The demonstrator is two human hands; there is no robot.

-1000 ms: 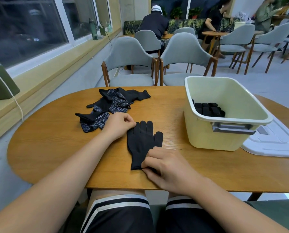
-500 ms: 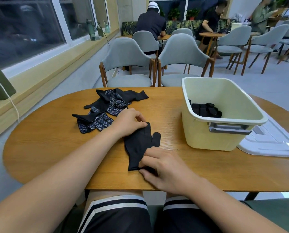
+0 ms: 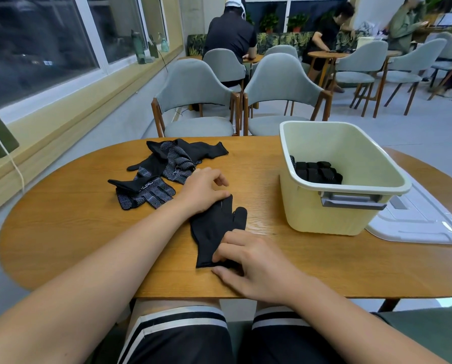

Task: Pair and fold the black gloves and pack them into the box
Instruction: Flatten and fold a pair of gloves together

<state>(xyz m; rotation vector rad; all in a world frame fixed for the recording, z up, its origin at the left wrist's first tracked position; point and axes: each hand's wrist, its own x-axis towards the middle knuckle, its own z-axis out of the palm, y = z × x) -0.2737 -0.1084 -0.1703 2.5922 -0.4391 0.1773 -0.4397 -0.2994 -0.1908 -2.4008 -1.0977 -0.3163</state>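
A black glove pair [image 3: 214, 229] lies flat on the wooden table [image 3: 62, 227] in front of me, its fingers folded back. My left hand [image 3: 204, 190] pinches the folded finger end. My right hand [image 3: 248, 258] presses the cuff end down against the table. A loose pile of black gloves with white dots [image 3: 159, 172] lies to the far left of my left hand. The pale yellow box [image 3: 332, 214] stands at the right and holds folded black gloves [image 3: 317, 172] at its bottom.
A white lid [image 3: 419, 222] lies on the table right of the box. Grey chairs [image 3: 198, 101] stand behind the table's far edge. People sit at other tables in the back. A window sill runs along the left.
My left hand has drawn the glove's fingers back toward the cuff, so the glove now looks shorter. My right hand has stayed on the cuff.
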